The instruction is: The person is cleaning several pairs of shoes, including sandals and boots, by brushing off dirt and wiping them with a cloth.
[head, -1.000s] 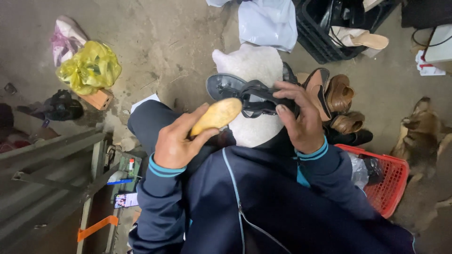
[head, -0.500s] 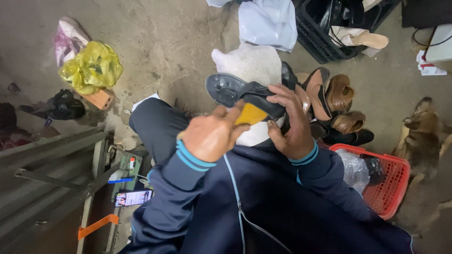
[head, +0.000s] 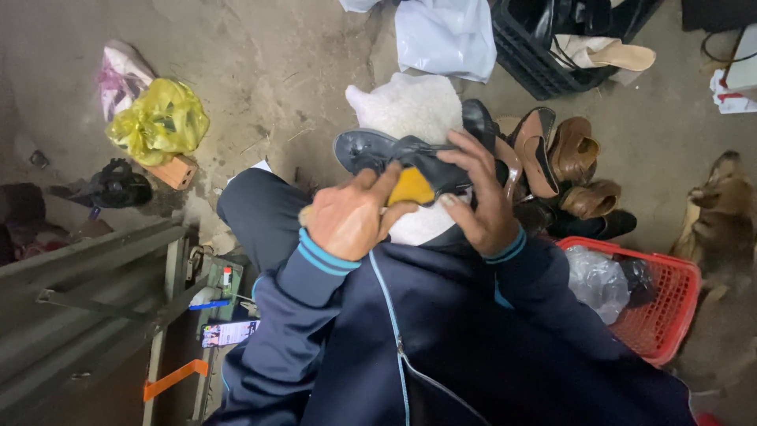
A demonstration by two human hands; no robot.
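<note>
My left hand (head: 352, 220) grips a yellow brush or sponge (head: 411, 188) and presses it against a dark navy sandal (head: 394, 154). My right hand (head: 482, 202) holds that sandal by its strap and sole, above my lap. Under the sandal lies a white fleecy cloth (head: 408, 106) over my knee. Both sleeves are dark blue with light blue cuffs.
Several brown and black shoes (head: 569, 170) lie on the concrete to the right. A red basket (head: 664, 304) with a plastic bag stands at the right, a black crate (head: 552, 47) at the top. A yellow bag (head: 160, 120) lies left, a dog (head: 721, 213) right, a phone (head: 229, 332) below.
My left hand has turned over and pushed the yellow brush in under the sandal's strap; a second ago the brush was held out in front. The right hand keeps its hold.
</note>
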